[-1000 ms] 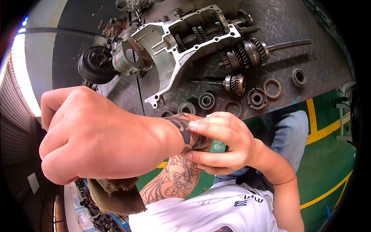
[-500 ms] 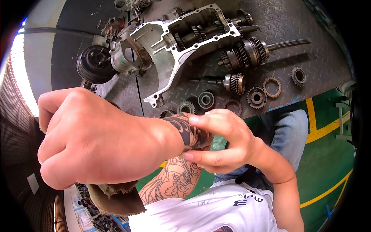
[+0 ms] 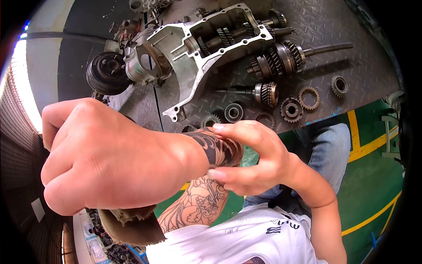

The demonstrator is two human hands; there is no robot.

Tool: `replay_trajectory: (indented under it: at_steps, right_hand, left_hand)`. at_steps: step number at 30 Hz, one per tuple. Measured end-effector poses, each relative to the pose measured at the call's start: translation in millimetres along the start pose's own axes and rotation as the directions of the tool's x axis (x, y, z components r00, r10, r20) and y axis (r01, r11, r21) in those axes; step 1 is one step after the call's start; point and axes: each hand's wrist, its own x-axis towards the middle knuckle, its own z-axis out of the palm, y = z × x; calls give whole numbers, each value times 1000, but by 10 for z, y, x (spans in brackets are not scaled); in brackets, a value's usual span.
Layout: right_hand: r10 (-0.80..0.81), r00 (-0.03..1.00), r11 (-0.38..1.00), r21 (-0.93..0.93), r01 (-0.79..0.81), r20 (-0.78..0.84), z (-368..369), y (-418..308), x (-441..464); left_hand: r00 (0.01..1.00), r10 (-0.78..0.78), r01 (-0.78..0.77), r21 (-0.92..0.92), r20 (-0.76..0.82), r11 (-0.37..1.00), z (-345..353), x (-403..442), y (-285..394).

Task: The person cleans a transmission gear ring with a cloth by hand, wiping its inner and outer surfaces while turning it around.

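My left hand (image 3: 110, 154) is a closed fist, large and near the camera, with its back turned up. A frayed brown cloth (image 3: 132, 225) hangs out below the fist; the fingers hide the part that they hold. Dark tattoos cover my left wrist (image 3: 220, 147) and forearm. My right hand (image 3: 257, 156) reaches across to that wrist, a finger on its upper edge and the thumb on its lower edge. Beyond the hands, on a metal table (image 3: 316, 94), lies an open gearbox housing (image 3: 204, 70) with gears inside.
Right of the housing are a large gear shaft (image 3: 285, 59) and a smaller one (image 3: 266, 94). Several loose rings and gears, among them a bearing (image 3: 234, 113), line the near edge. A dark round drum (image 3: 107, 72) stands left. The floor (image 3: 369, 176) is green with yellow lines.
The finger and thumb of my right hand have moved up slightly at my left wrist. My left fist has shifted a little to the left. The parts stay where they were.
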Motion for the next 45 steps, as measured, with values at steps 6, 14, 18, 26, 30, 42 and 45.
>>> replay_trajectory:
  at_steps: [6, 14, 18, 26, 30, 42, 45]
  right_hand:
    - [-51, 998, 999, 13, 51, 27, -76, 41, -62]
    - [125, 991, 990, 60, -128, 44, -83, 10, -64]
    - [168, 982, 984, 45, -172, 85, -124, 11, -22]
    - [247, 960, 969, -12, -248, 130, -94, -59, -48]
    - [208, 976, 978, -45, -205, 68, -41, -63, -14]
    - [230, 973, 960, -174, -221, 34, -95, -18, -39]
    - [245, 969, 952, -197, -234, 31, -101, -24, -33]
  left_hand:
    - [1000, 19, -19, 5, -7, 1000, 27, -11, 28]
    - [984, 177, -174, 128, -13, 976, -60, 23, 86]
    - [932, 343, -290, 332, -116, 898, -91, 50, 71]
    - [813, 538, -269, 675, -223, 687, -297, 92, 38]
    - [773, 479, -53, 710, -415, 702, -409, 96, 26]
    - [781, 437, 60, 751, -446, 658, -725, 58, 321]
    - [781, 474, 20, 775, -406, 632, -760, 39, 272]
